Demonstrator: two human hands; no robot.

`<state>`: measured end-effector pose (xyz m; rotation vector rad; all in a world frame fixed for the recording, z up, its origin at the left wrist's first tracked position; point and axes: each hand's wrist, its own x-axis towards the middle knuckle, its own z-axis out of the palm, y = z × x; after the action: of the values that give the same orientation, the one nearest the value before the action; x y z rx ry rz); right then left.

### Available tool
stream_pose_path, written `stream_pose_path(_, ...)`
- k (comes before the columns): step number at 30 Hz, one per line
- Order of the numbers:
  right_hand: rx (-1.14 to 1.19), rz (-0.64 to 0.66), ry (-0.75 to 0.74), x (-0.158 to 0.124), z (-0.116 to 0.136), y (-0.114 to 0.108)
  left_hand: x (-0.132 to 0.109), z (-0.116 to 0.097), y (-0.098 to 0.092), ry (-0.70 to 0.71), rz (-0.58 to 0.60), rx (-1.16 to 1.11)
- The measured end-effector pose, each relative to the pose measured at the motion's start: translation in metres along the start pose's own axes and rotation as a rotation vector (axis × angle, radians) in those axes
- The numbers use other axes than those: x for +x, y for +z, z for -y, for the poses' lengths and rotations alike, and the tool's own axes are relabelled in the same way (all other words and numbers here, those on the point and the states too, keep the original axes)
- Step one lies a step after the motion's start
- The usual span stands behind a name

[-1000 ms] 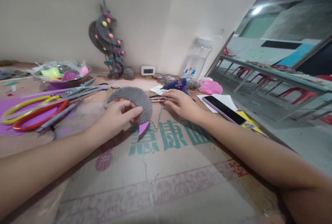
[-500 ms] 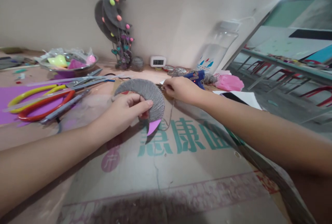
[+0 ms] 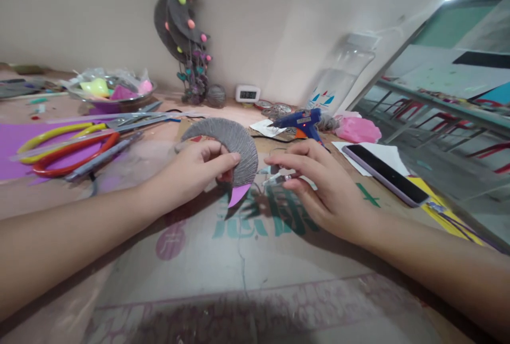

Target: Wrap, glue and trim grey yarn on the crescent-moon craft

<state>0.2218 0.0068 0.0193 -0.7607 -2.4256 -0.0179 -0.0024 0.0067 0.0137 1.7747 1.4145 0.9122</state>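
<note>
My left hand (image 3: pixel 199 166) pinches a crescent-shaped card wrapped in grey yarn (image 3: pixel 231 142), held a little above the cardboard sheet (image 3: pixel 255 259). The crescent's lower tip (image 3: pixel 238 194) shows bare purple card. My right hand (image 3: pixel 314 184) is closed round a small pinkish metal snipper (image 3: pixel 277 178), whose tip points left toward the crescent's lower end. A thin grey yarn strand hangs by that tip.
A blue glue gun (image 3: pixel 298 120) lies behind my right hand, with a pink bag (image 3: pixel 356 128) and a phone (image 3: pixel 384 174) to the right. Red and yellow scissors (image 3: pixel 59 144), a bowl of coloured bits (image 3: pixel 109 91), a grey crescent ornament (image 3: pixel 185 30), a small clock (image 3: pixel 247 93) and a clear bottle (image 3: pixel 340 75) stand behind.
My right hand picked up the snipper from the table behind the crescent and brought it forward to the crescent's lower end. My left hand kept its hold.
</note>
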Motion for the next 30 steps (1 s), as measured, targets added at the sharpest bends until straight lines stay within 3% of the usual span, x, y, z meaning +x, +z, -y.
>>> stream_pose_path(7, -0.006, 0.011, -0.022, -0.001, 0.0, 0.014, -0.001, 0.001, 0.001, 0.052, 0.003, 0.024)
stream_pose_path(13, -0.154, 0.071, -0.133, 0.001, 0.005, 0.014, -0.001, 0.003, 0.002, 0.068, 0.012, 0.017)
stream_pose_path(18, -0.182, 0.032, -0.111, 0.001, 0.003, 0.014, -0.001, 0.004, 0.002, 0.061, 0.021, 0.03)
stream_pose_path(30, -0.204, 0.085, -0.153, 0.001, 0.003, 0.014, -0.002, 0.0, 0.002, 0.095, 0.022, 0.039)
